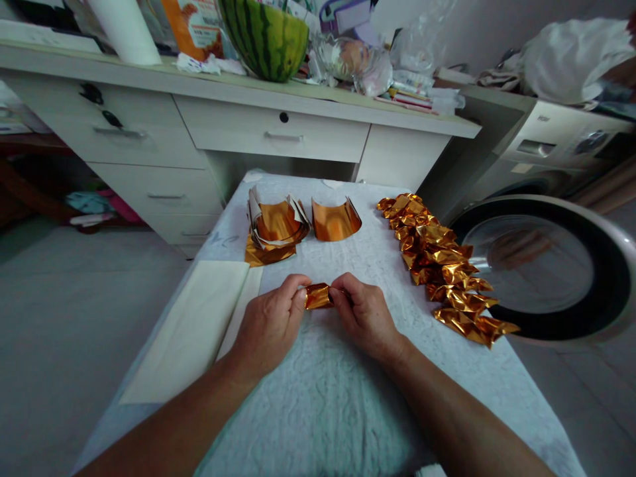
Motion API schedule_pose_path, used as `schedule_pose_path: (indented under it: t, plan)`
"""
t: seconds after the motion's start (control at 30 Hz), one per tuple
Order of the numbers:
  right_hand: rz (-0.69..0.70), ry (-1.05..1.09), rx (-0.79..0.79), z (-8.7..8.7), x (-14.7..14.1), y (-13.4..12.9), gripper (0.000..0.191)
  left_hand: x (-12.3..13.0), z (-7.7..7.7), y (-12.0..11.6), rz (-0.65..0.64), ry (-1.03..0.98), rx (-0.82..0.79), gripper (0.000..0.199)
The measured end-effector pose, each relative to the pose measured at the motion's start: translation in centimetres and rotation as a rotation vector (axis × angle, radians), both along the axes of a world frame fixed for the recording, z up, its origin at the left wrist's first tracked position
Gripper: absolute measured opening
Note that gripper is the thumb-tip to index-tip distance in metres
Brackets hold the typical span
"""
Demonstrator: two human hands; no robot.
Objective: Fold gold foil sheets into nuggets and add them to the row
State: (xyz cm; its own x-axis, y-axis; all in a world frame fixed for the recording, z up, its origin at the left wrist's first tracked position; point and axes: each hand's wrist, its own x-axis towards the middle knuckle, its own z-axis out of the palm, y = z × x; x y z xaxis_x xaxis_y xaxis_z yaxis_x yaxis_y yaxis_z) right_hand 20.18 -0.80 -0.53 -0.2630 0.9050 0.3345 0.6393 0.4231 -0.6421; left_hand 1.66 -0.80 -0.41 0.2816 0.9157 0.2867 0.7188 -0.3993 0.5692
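A small roll of shiny gold foil [318,297] is stretched between my two hands over the cloth-covered table. My left hand [275,318] pinches its left end between thumb and fingers. At the right end, my right hand [365,315] grips the foil the same way. Beyond my hands lie a stack of curled gold foil sheets [277,222] with white backs and a single curled foil sheet [336,220] beside it. A long row of twisted gold foil pieces [437,255] runs down the right side of the table.
White paper sheets [186,331] lie flat at the table's left. Behind the table stands a white desk [318,99] with a cut watermelon [268,36], bags and clutter on top. To the right, a washing machine's round door [541,265] hangs open near the table edge.
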Motion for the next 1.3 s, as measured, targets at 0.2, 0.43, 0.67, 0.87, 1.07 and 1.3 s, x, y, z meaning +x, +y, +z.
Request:
schedule_pose_path:
  t: [0.2,0.43,0.67,0.87,1.07,1.3]
  plan:
    - [0.094,-0.019,0.031,0.25,-0.24,-0.32,0.012,0.08,0.22,0.15,0.035,0.049,0.043,0.024]
    - [0.038,-0.002,-0.004,0.20,-0.26,-0.21,0.010,0.02,-0.14,-0.03,0.020,0.192,0.155,0.023]
    - [0.030,-0.075,0.029,0.19,-0.76,-0.47,0.017,0.08,-0.33,0.01,0.041,0.205,0.127,0.022]
    - [0.083,-0.129,0.077,0.18,-0.96,-0.57,0.018,0.18,0.17,-0.06,0.085,0.173,0.076,0.021]
    - [0.016,-0.110,0.109,-0.23,-0.59,-0.49,0.018,0.30,-0.05,-0.19,-0.019,0.194,0.055,0.021]
    - [0.068,-0.123,0.136,-0.05,-0.77,-0.76,0.018,0.55,0.18,-0.28,0.082,0.211,0.048,0.019]
